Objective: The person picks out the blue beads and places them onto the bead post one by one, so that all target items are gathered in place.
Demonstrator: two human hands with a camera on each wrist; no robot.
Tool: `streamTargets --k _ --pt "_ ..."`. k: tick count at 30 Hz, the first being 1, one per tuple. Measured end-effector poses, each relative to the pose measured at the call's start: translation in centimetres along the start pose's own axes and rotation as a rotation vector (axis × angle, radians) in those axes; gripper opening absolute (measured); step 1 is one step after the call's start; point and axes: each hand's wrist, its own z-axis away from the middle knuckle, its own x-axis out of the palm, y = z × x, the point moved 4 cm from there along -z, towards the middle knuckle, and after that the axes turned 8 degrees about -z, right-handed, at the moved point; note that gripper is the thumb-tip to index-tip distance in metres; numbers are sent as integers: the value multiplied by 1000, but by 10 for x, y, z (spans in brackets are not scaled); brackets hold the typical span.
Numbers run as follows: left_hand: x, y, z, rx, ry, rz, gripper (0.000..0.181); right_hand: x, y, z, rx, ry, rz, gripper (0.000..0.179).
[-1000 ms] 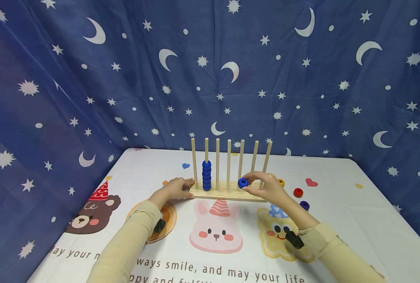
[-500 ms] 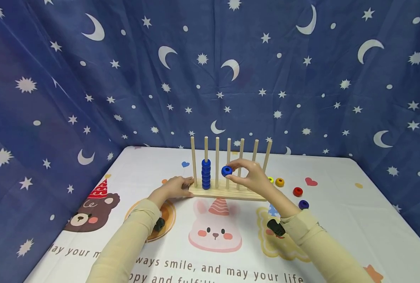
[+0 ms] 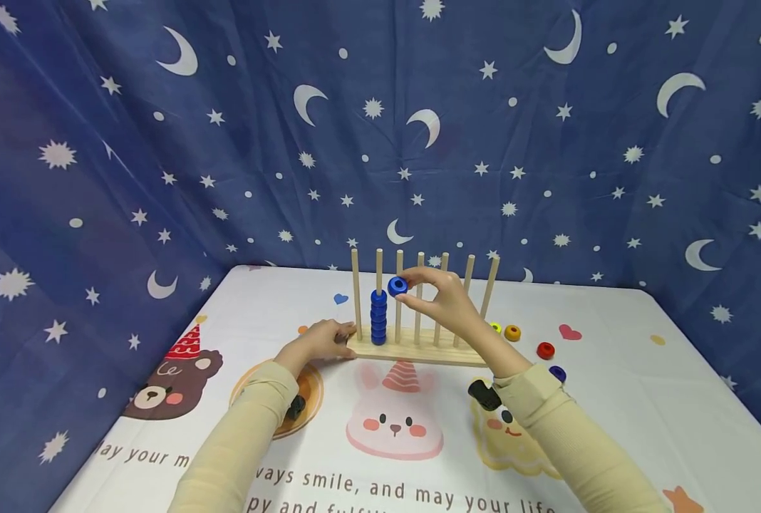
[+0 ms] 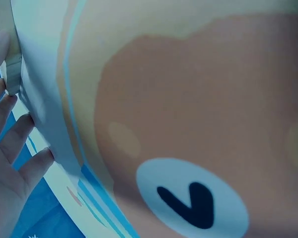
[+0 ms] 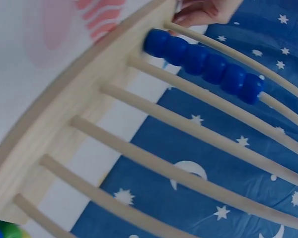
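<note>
A wooden peg rack (image 3: pixel 419 353) with a row of upright pegs stands on the table. Several blue beads (image 3: pixel 378 318) are stacked on its second peg from the left; the right wrist view shows the same stack (image 5: pixel 213 67) close up. My left hand (image 3: pixel 318 340) grips the left end of the base, thumb at the front corner. In the left wrist view its fingers (image 4: pixel 17 136) spread beside the base end. My right hand (image 3: pixel 443 299) pinches a loose blue bead (image 3: pixel 395 291) between thumb and fingertips, raised near the upper part of the third peg, just right of the stack.
Right of the rack lie a yellow-green bead (image 3: pixel 496 328), an orange-yellow bead (image 3: pixel 512 333), a red bead (image 3: pixel 545 350) and a purple-blue bead (image 3: pixel 556 373). A printed white cloth (image 3: pixel 618 399) covers the table, with a dark blue starry curtain (image 3: pixel 457 178) behind.
My right hand has carried the blue bead leftward and upward, from low by the right-hand pegs to beside the stacked peg. The left hand has stayed on the base end.
</note>
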Motion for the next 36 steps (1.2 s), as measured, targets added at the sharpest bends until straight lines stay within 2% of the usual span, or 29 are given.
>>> streamTargets --k 14,20,28,36 --pt "0 3 1 -34 14 15 58 -3 -16 -32 -92 30 43 32" --pt "0 0 1 -55 20 3 58 -2 -18 -40 -71 30 53 34" --pt "-2 1 -1 -42 21 -11 58 -1 -11 -46 -24 15 90 34" --pt "2 -2 0 -39 31 9 58 4 -3 -51 -6 -2 51 36"
